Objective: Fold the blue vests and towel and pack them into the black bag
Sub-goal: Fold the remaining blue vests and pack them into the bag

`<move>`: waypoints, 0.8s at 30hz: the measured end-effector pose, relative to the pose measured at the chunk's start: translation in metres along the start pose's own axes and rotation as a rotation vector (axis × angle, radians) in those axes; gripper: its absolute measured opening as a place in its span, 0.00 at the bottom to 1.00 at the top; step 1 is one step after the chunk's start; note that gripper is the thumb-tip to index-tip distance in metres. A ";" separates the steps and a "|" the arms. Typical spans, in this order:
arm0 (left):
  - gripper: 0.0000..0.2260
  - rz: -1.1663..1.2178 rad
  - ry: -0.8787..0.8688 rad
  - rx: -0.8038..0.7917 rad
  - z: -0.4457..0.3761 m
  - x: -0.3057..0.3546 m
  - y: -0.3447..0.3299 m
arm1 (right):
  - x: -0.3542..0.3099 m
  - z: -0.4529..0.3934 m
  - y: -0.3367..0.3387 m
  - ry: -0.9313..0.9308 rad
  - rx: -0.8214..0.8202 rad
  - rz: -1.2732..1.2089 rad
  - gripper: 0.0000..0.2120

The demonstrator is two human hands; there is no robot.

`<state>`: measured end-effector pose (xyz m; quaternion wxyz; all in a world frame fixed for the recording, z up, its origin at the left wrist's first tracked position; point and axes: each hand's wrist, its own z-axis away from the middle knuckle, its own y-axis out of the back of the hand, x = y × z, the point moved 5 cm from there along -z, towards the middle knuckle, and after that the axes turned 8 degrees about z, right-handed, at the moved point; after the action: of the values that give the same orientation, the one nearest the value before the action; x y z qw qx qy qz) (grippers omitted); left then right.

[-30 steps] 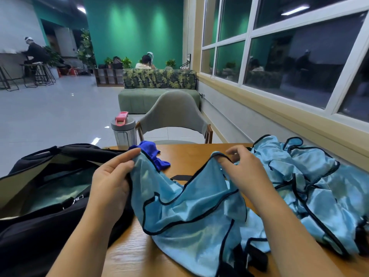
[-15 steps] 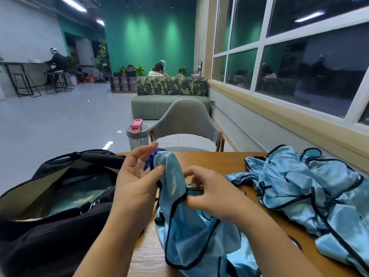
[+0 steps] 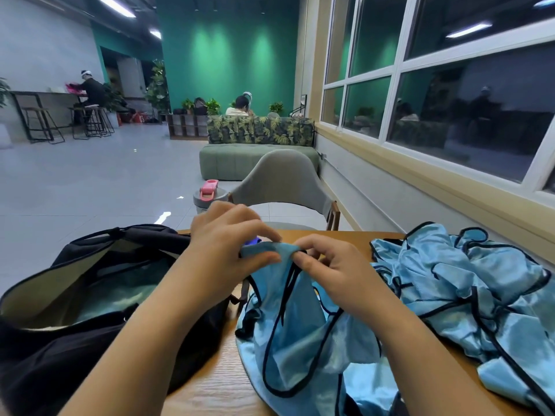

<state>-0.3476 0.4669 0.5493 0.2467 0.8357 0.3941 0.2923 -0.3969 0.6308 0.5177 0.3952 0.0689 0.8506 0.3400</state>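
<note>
Hands meet at the top edge of one blue vest (image 3: 288, 325): my left hand (image 3: 231, 250) pinches the bunched hem and my right hand (image 3: 333, 271) pinches it just beside, knuckles nearly touching. From there the vest hangs straight down toward me, long axis running away from my chest, its lower part pooled on the surface (image 3: 210, 388). The black bag (image 3: 99, 319) sits touching it on my left, mouth open, with pale blue cloth showing inside. I judge the left hand nearer the bag. More vests (image 3: 468, 286) lie heaped to my right, unfolded.
</note>
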 end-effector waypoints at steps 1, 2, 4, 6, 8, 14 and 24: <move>0.12 -0.028 -0.019 -0.038 -0.005 0.004 -0.002 | 0.000 -0.001 0.000 0.005 -0.004 0.009 0.07; 0.10 -0.049 -0.036 -0.070 -0.009 0.008 -0.005 | 0.000 -0.001 0.001 0.004 -0.006 0.016 0.07; 0.05 -0.015 0.004 -0.122 -0.013 0.015 -0.008 | 0.001 0.000 0.003 -0.023 0.008 0.012 0.06; 0.02 0.141 0.098 -0.131 -0.011 0.015 -0.011 | 0.007 0.001 0.008 -0.101 0.043 -0.016 0.06; 0.07 0.307 0.211 -0.110 -0.005 0.016 -0.015 | 0.015 0.003 0.013 -0.193 0.069 -0.086 0.09; 0.19 0.337 0.320 -0.340 0.015 0.036 -0.066 | 0.017 0.006 0.014 -0.327 0.041 -0.428 0.15; 0.07 1.096 0.724 -0.042 0.029 0.011 -0.083 | 0.050 0.025 0.029 -0.523 0.122 -0.239 0.11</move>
<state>-0.3643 0.5173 0.4786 -0.0697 0.7592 -0.0362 0.6461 -0.4167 0.6854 0.4934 0.6333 0.0768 0.7409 0.2101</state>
